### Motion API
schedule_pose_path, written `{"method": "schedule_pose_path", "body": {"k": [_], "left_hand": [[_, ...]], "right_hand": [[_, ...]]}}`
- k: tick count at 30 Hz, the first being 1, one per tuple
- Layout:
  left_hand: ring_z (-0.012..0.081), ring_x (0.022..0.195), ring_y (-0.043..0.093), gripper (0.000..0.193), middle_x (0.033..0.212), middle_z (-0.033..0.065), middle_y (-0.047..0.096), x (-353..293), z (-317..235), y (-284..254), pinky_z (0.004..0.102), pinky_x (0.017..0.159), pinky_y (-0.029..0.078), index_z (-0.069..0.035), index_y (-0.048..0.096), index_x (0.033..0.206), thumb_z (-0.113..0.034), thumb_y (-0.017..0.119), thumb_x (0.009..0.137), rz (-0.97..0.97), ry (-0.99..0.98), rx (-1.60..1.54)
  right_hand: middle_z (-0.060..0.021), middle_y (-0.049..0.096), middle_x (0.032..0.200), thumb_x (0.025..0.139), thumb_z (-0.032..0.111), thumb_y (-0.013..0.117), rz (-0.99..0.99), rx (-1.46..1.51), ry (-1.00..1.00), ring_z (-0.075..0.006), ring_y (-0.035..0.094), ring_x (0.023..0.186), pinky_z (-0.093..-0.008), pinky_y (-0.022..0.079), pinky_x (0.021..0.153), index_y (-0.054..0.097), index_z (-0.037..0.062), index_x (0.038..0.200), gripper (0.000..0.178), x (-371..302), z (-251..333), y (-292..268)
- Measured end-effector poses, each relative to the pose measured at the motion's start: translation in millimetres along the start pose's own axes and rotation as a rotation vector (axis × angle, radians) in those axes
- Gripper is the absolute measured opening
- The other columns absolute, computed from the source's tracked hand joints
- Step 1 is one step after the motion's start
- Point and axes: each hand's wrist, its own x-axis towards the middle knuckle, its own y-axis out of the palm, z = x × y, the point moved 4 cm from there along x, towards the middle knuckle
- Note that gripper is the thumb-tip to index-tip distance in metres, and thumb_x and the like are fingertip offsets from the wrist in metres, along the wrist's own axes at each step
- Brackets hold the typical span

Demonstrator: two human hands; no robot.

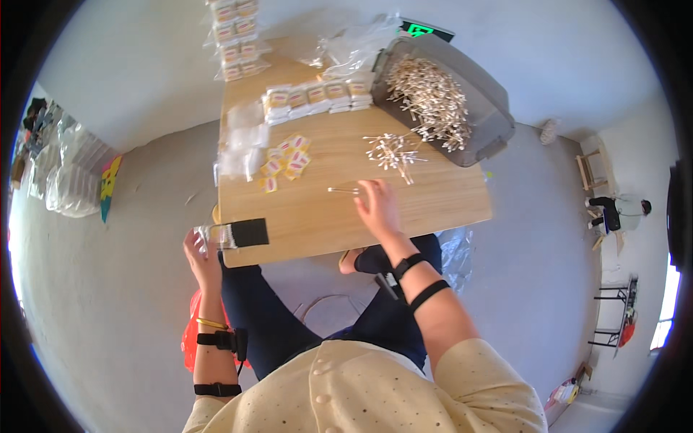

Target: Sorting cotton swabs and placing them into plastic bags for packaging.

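At the table's left front corner my left hand (200,254) is closed on the edge of a small clear plastic bag (211,235). White cotton swabs (227,236) lie in a row by the bag's mouth, next to a black pad (250,232). My right hand (380,211) is over the middle of the table, thumb and forefinger apart. Just left of its fingertips lie a few loose cotton swabs (342,190); I cannot tell whether the fingers touch them. Beyond that hand is a loose pile of swabs (393,153).
A grey translucent bin (493,115) full of swabs lies tipped at the table's (310,234) back right. Packed bags (315,98) form a row along the back. Small printed cards (289,156) and clear bags (242,144) lie at left. More packs (238,36) are stacked at back left.
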Motion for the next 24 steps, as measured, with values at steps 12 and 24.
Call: {"method": "schedule_pose_path", "body": {"k": [12,24], "left_hand": [[0.0327,0.159,0.018,0.079,0.17,0.0165,0.025,-82,-143,188,0.0539,0.129,0.011,-0.003,0.028,0.162,-0.038,0.061,0.099,0.68,0.796,0.551],[0.0309,0.159,0.02,0.078,0.169,0.0158,0.027,-86,-148,196,0.0525,0.13,0.011,-0.003,0.029,0.162,-0.043,0.056,0.1,0.693,0.827,0.587]], "right_hand": [[-0.0107,0.062,0.106,0.083,0.011,0.076,-0.125,0.186,0.047,-0.0356,0.058,0.102,-0.0482,0.047,0.088,0.065,0.0106,0.103,0.023,7,4,10],[-0.01,0.065,0.099,0.083,0.022,0.078,-0.09,-0.197,0.515,-0.0334,0.061,0.1,-0.0467,0.048,0.089,0.068,0.011,0.091,0.017,4,-117,-21]]}}
